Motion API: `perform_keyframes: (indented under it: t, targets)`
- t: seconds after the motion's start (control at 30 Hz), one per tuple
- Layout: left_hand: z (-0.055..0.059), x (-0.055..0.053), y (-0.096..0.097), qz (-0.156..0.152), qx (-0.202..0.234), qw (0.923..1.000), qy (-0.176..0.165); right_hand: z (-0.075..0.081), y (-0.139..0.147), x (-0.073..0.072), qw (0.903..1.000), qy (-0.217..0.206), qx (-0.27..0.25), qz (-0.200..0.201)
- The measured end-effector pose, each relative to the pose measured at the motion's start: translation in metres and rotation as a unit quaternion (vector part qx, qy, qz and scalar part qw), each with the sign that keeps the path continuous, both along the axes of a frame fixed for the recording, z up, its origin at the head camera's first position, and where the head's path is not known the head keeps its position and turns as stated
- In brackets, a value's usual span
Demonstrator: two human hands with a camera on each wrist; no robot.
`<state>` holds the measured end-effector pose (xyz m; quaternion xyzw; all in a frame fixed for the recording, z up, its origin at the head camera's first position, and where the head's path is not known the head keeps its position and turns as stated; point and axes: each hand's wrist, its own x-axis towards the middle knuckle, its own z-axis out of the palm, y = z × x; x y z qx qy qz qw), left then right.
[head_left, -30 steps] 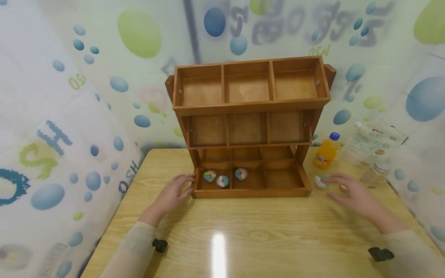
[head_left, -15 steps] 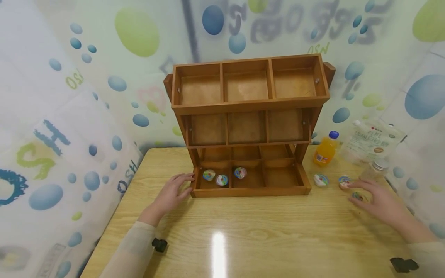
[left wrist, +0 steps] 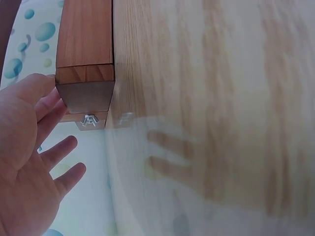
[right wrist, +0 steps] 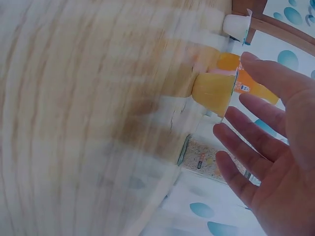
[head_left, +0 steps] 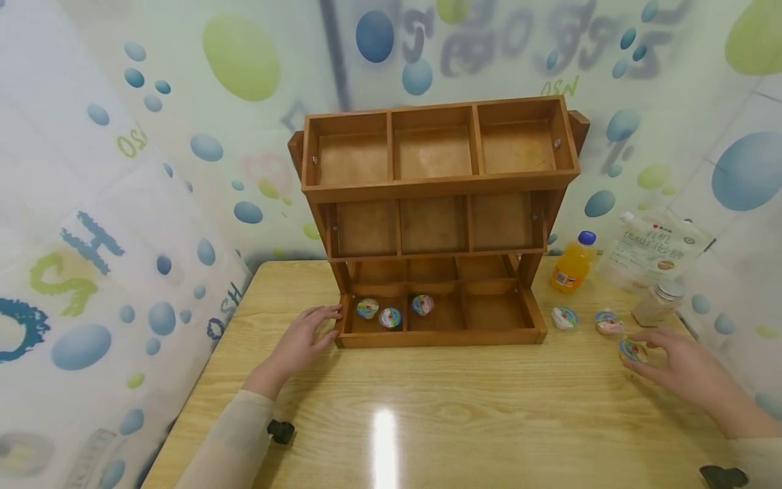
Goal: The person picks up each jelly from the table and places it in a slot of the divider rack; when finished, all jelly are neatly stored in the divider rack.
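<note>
A brown wooden three-tier rack (head_left: pixel 442 337) stands on the table. My left hand (head_left: pixel 304 341) touches the left end of its bottom tray, fingers loosely extended; in the left wrist view the fingertips meet the wood block (left wrist: pixel 84 73). Two small lidded jelly cups lie in the left bottom compartment, and another jelly cup (head_left: pixel 422 305) lies in the middle one. On the right, my right hand (head_left: pixel 684 360) is spread around a yellow jelly cup (right wrist: pixel 212 92) standing on the table. Its thumb and fingers are close to the lid; firm contact cannot be made out.
Two more jelly cups, one white (head_left: pixel 564 318) and one pinkish (head_left: pixel 609 322), stand right of the rack. Behind them are an orange juice bottle (head_left: pixel 573 263), a lidded glass jar (head_left: pixel 657 303) and a white pouch (head_left: pixel 652 248). Patterned walls enclose the table (head_left: pixel 464 407).
My right hand has moved right and toward me, away from the white jelly cup, past the pinkish one, to the yellow one. My left hand stays at the rack.
</note>
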<state>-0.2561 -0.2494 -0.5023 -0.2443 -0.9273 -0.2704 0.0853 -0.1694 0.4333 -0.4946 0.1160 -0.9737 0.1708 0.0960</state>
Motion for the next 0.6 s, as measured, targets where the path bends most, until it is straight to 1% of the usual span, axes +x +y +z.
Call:
perform_keyframes:
  t: [0.37,0.6]
  targets:
    - [-0.001,0.0008,-0.0001,-0.002,0.001,1.0,0.003,-0.002,0.003,-0.0033,0.9998,-0.016,0.014,-0.008]
    - [0.0002,0.0008,-0.0001,0.0,-0.002,1.0,0.001,-0.0042,0.0035,-0.0041,0.9998,-0.003,0.018,-0.006]
